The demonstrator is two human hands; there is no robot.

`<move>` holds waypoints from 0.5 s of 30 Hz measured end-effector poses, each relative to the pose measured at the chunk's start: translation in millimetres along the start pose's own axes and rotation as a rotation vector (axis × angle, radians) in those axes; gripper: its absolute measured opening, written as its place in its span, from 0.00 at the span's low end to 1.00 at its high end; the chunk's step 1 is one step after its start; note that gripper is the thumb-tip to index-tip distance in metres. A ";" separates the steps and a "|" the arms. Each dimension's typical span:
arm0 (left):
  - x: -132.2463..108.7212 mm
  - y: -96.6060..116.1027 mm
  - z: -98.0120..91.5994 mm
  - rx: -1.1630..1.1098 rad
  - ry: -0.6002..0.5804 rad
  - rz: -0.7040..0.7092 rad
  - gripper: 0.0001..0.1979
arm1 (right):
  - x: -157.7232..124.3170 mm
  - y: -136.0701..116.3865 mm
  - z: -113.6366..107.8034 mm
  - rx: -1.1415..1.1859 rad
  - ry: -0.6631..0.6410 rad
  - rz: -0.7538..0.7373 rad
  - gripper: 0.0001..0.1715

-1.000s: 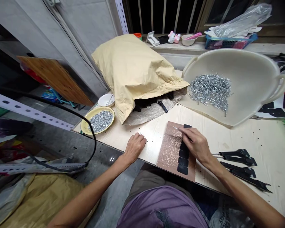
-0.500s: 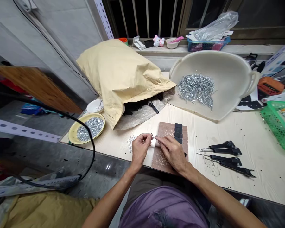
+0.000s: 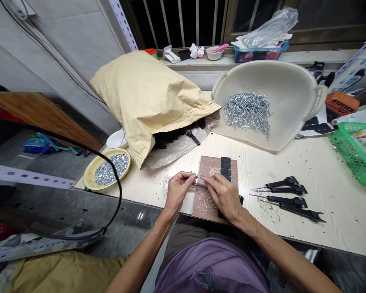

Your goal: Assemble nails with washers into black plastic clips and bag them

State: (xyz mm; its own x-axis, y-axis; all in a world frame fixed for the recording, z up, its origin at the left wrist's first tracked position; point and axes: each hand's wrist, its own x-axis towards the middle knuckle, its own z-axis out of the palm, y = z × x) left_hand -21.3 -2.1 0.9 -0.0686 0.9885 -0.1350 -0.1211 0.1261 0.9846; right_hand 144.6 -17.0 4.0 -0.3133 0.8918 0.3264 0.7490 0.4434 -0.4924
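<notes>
Silver nail (image 3: 197,176), tiny here and hard to be sure of, sits pinched between left hand (image 3: 179,194) and right hand (image 3: 222,199), held low over the brown board (image 3: 206,164), within easy reach of the small screws (image 3: 165,185).

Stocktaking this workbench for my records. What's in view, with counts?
table: one, pale wood-grain, centre.
board: one, brown with pale specks, front centre.
pads: several, black, along the board's right side.
spiked tools: four, black with metal points, right of the board.
tray: one, cream, back right.
nails: a heap, silver, in the tray.
plate: one, yellow, left.
paper sack: one, tan, back left.
bowl: one, white, behind the plate.
green basket: one, green, far right.
blue basket: one, blue, windowsill.
metal pin: one, silver, between both hands.
left hand: one, pinching the pin.
right hand: one, pinching the pin.
</notes>
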 end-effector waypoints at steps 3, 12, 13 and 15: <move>2.3 -0.7 -0.9 -0.009 -0.066 -0.067 0.12 | -2.2 3.1 -3.7 -0.025 -0.015 -0.013 0.16; 3.5 -1.4 -1.4 0.063 -0.145 -0.110 0.14 | -9.2 5.5 -6.1 -0.088 0.026 -0.001 0.12; 3.7 -0.9 -1.5 0.075 -0.147 -0.111 0.13 | -9.5 4.8 -7.0 -0.125 0.028 -0.002 0.12; 4.2 0.1 -1.5 0.096 -0.155 -0.112 0.13 | -9.8 3.6 -8.9 -0.206 0.038 -0.014 0.11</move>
State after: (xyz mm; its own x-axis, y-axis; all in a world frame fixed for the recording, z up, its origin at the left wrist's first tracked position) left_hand -23.2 1.9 0.3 0.0937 0.9681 -0.2325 -0.0242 0.2357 0.9715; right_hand 155.6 -24.9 6.2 -0.3051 0.8799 0.3642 0.8495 0.4243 -0.3135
